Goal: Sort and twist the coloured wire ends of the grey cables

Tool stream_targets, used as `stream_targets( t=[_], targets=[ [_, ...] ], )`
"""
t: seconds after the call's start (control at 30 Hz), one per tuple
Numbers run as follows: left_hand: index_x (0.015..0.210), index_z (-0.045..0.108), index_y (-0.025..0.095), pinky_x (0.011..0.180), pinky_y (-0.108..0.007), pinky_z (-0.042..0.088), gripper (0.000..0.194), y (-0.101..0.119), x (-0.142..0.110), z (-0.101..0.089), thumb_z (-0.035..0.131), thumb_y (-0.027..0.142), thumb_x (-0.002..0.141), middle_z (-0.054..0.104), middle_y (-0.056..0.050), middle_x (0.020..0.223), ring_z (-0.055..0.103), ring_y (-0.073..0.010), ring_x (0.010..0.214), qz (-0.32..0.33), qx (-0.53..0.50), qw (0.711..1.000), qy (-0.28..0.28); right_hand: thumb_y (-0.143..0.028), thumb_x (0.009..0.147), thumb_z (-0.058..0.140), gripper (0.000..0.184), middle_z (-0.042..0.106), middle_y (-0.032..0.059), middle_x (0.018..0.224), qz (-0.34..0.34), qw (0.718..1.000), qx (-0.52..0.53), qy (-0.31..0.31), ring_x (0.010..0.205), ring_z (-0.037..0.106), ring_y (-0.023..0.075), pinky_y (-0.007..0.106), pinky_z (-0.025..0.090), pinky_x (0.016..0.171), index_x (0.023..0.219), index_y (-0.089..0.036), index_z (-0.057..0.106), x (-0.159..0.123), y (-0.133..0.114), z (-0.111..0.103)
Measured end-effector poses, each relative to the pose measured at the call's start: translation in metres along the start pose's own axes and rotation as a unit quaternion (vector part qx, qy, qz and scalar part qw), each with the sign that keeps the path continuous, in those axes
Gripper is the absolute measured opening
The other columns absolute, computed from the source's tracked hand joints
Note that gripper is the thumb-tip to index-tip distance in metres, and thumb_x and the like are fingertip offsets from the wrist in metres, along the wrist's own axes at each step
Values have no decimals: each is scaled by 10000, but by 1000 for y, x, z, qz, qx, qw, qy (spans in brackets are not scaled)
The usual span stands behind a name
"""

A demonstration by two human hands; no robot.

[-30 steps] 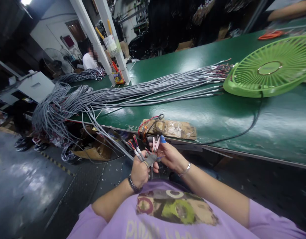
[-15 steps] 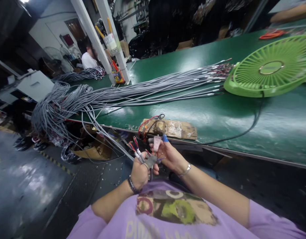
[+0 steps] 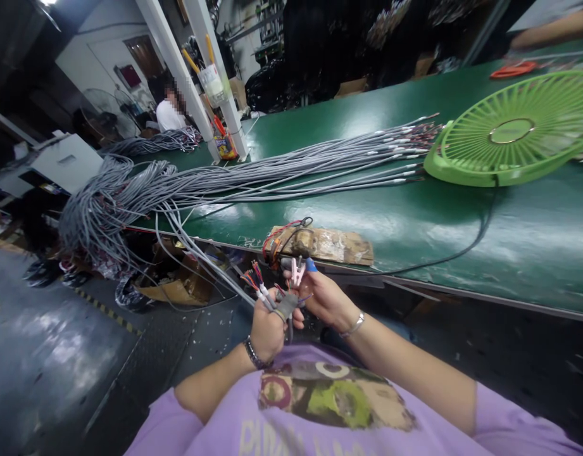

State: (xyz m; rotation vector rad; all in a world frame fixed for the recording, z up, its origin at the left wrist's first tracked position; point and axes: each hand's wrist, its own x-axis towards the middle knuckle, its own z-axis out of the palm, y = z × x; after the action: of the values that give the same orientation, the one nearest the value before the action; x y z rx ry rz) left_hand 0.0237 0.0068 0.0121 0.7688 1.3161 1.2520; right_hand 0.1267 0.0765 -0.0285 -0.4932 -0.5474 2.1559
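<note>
My left hand (image 3: 266,328) is closed around the ends of a few grey cables (image 3: 210,266), whose stripped coloured wire tips (image 3: 253,276) stick up above my fist. My right hand (image 3: 325,296) is closed on a small pink clip-like tool (image 3: 297,271), held just above and right of those wire tips. A blue cap covers one right fingertip. Both hands hover in front of the table edge, over my lap.
A green table (image 3: 414,221) carries a long bundle of grey cables (image 3: 291,171), a green fan grille (image 3: 514,130) at the right and a taped brown block (image 3: 329,245) with red wires at the edge. Another person (image 3: 170,111) sits far left; someone's arm (image 3: 547,28) is top right.
The pink tool in my right hand shifted slightly and was blurred half a second ago; it is sharp again now. My left hand and the cables have stayed put.
</note>
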Motion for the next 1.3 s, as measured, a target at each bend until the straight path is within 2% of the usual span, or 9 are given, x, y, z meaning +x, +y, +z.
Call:
stream_targets(
  t=[0.13, 0.27, 0.47, 0.7, 0.8, 0.9, 0.97, 1.07, 1.3],
  targets=[
    [650, 535, 174, 358, -182, 297, 489, 1, 1, 4, 755, 602, 570, 560, 33, 428, 486, -83, 332, -11, -9, 1000, -3, -541, 774, 674, 353, 685, 39, 725, 52, 998, 25, 11, 655, 622, 175, 296, 501, 595, 833, -193, 677, 4, 0, -1],
    [640, 521, 181, 357, -185, 289, 491, 0, 2, 4, 744, 612, 570, 556, 33, 425, 488, -87, 332, -20, 1, 1000, -3, -485, 742, 731, 278, 688, 31, 720, 45, 997, 49, 37, 686, 632, 188, 299, 524, 627, 787, -215, 681, 9, 1, -2],
    [627, 514, 180, 348, -181, 267, 494, -5, 2, 2, 737, 618, 571, 562, 24, 426, 500, -92, 335, -31, 14, 999, 1, -438, 730, 759, 253, 677, 11, 697, 29, 995, 64, 69, 597, 598, 145, 264, 515, 590, 755, -200, 677, 12, 3, -2],
    [641, 536, 172, 351, -182, 299, 482, -5, -1, 0, 745, 603, 585, 598, 3, 459, 530, -105, 360, -27, 19, 999, -6, -602, 723, 692, 424, 662, 15, 736, 24, 997, 62, 40, 609, 589, 120, 234, 490, 579, 802, -187, 668, 6, 4, 1],
    [638, 534, 174, 346, -185, 295, 488, -7, -4, -6, 749, 608, 579, 608, -4, 462, 536, -111, 359, -25, 27, 999, -6, -657, 737, 636, 471, 666, 30, 761, 29, 999, 16, 17, 629, 595, 130, 242, 478, 580, 809, -193, 661, 0, 2, -4],
    [626, 525, 178, 355, -187, 308, 474, -10, -6, -13, 748, 595, 596, 609, -2, 458, 530, -107, 352, -20, 41, 999, -10, -675, 684, 671, 508, 653, 28, 712, 75, 995, -64, -23, 603, 571, 129, 243, 447, 556, 785, -177, 662, -9, -4, -10],
    [614, 528, 180, 370, -191, 340, 459, -11, -8, -16, 753, 580, 602, 615, -3, 465, 536, -106, 360, -20, 54, 998, -14, -625, 649, 732, 481, 634, 14, 669, 94, 986, -130, -43, 584, 546, 120, 245, 432, 558, 761, -162, 663, -17, -10, -11],
    [599, 544, 182, 393, -202, 384, 436, -10, -10, -17, 770, 554, 588, 617, -5, 465, 551, -113, 382, -29, 70, 997, -24, -492, 620, 810, 381, 614, -12, 628, 83, 968, -229, -52, 570, 513, 104, 250, 412, 575, 709, -154, 657, -26, -19, -4],
    [616, 597, 163, 365, -208, 367, 319, -5, -7, -19, 788, 418, 596, 639, -31, 473, 539, -121, 363, -93, 120, 981, -125, -459, 637, 792, 338, 627, -21, 589, 57, 930, -357, -66, 517, 516, 105, 250, 414, 540, 685, -154, 655, -30, -17, 12]
  ],
)
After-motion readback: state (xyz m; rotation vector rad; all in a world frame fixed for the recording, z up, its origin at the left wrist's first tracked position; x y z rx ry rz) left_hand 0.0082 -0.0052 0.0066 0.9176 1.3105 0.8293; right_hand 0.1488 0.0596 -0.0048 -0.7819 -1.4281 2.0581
